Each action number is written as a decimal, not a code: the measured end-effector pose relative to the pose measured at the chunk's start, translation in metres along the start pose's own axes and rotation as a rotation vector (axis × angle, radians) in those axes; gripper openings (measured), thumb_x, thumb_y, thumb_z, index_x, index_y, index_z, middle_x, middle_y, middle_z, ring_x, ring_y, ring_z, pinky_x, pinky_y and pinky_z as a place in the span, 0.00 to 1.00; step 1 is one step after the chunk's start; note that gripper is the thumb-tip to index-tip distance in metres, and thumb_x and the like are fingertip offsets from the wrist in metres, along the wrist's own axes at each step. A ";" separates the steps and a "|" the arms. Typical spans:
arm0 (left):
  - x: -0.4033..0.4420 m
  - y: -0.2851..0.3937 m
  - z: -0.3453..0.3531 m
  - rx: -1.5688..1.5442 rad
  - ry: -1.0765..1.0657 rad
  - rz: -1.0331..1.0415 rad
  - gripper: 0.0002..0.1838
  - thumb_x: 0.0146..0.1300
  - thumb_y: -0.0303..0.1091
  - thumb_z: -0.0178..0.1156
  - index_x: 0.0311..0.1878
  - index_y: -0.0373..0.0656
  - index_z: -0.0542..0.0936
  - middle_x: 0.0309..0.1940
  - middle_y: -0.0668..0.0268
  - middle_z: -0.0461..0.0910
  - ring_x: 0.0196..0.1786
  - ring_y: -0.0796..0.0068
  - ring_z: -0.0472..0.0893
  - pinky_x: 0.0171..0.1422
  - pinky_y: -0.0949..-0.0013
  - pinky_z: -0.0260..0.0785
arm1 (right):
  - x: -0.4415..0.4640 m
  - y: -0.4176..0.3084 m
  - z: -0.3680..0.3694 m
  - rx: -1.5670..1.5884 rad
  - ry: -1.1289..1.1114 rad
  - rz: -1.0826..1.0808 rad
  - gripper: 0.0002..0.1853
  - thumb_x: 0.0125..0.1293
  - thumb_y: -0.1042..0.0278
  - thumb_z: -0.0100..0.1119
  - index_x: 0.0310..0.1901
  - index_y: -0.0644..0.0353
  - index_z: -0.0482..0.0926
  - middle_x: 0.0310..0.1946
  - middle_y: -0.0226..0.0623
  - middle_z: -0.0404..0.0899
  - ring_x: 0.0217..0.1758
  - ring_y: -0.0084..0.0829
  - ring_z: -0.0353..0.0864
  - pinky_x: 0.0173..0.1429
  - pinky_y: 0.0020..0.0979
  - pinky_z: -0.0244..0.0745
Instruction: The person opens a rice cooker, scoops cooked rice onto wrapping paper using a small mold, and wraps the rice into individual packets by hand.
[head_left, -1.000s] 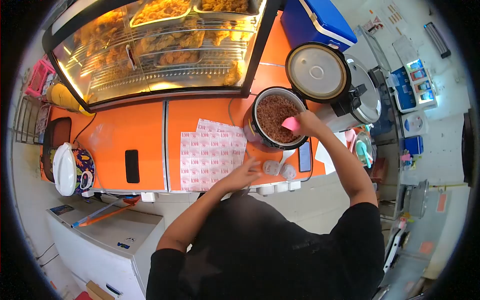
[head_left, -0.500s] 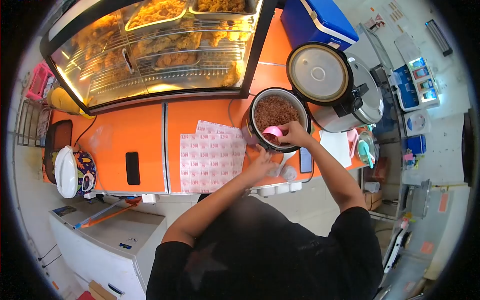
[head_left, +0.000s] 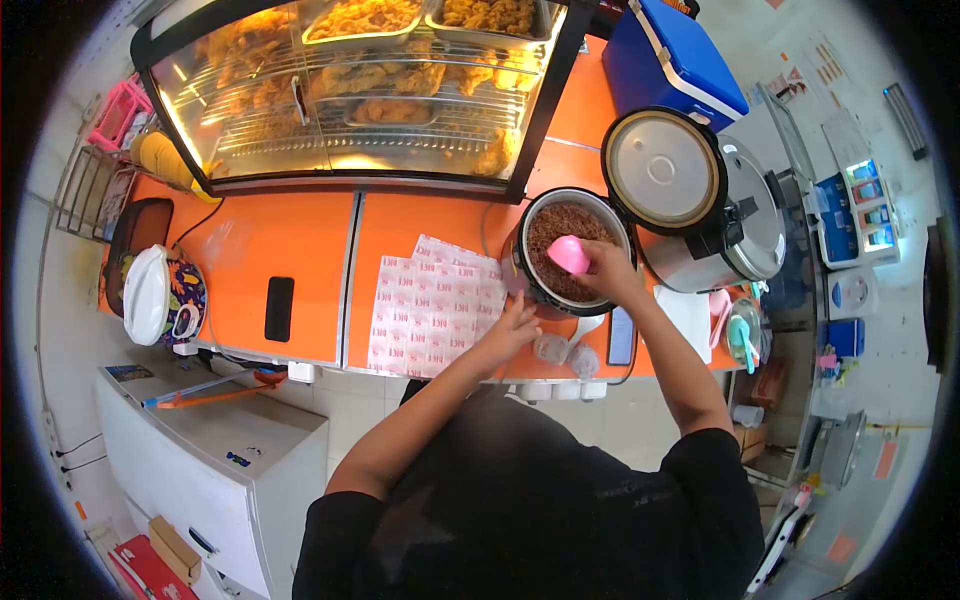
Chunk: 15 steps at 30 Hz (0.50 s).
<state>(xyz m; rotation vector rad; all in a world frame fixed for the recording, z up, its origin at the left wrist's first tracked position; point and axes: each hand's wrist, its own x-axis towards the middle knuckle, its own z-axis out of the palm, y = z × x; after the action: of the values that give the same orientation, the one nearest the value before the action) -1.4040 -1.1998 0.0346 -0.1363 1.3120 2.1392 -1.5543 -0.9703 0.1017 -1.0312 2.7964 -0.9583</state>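
Note:
My right hand [head_left: 608, 270] grips a pink cup-shaped scoop [head_left: 568, 254] over the cooker, with the scoop's rounded outside facing up. Beneath it, reddish-brown rice [head_left: 558, 222] fills the inner pot of the open rice cooker [head_left: 522, 268]. My left hand [head_left: 510, 332] is at the cooker's near left side, fingers extended and holding nothing visible; whether the fingertips touch the cooker I cannot tell. Left of that hand lie overlapping sheets of printed wrapping paper [head_left: 425, 315]. Small clear containers [head_left: 550, 348] and a white spoon-like utensil [head_left: 586, 328] sit just in front of the cooker.
A lit glass display case [head_left: 340, 110] with fried food stands at the back. The cooker's raised lid [head_left: 662, 168], a second cooker [head_left: 690, 268] and a blue cooler box [head_left: 672, 68] are at the right. Phones [head_left: 279, 309] and a patterned pot [head_left: 188, 300] also rest on the orange counter.
My right hand has lifted the scoop from the pot's near side and turned it, so its outside now faces up. My left hand stays beside the cooker. The whole view has shifted slightly.

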 end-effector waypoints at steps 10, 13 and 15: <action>-0.001 0.007 0.009 -0.035 -0.041 0.043 0.53 0.74 0.24 0.55 0.84 0.44 0.25 0.85 0.41 0.40 0.86 0.51 0.54 0.83 0.61 0.56 | -0.015 -0.009 0.014 -0.026 -0.174 0.446 0.24 0.54 0.49 0.78 0.36 0.66 0.89 0.25 0.52 0.85 0.29 0.46 0.87 0.41 0.44 0.80; 0.000 0.005 0.005 0.001 -0.065 0.031 0.52 0.74 0.23 0.54 0.84 0.44 0.25 0.86 0.43 0.39 0.86 0.53 0.52 0.83 0.61 0.54 | -0.006 -0.018 0.035 0.036 -0.156 0.455 0.24 0.53 0.48 0.78 0.37 0.66 0.90 0.25 0.52 0.85 0.28 0.44 0.88 0.41 0.43 0.81; 0.000 0.007 0.002 0.028 -0.084 0.045 0.51 0.74 0.22 0.54 0.84 0.44 0.27 0.86 0.45 0.39 0.86 0.55 0.52 0.83 0.60 0.56 | 0.005 -0.018 0.038 0.067 -0.158 0.442 0.24 0.52 0.49 0.78 0.38 0.66 0.90 0.25 0.52 0.86 0.28 0.41 0.88 0.41 0.42 0.81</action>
<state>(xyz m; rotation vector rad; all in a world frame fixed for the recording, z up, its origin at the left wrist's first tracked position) -1.4071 -1.2005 0.0407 -0.0051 1.3071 2.1393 -1.5393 -1.0047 0.0819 -0.4260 2.6662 -0.8607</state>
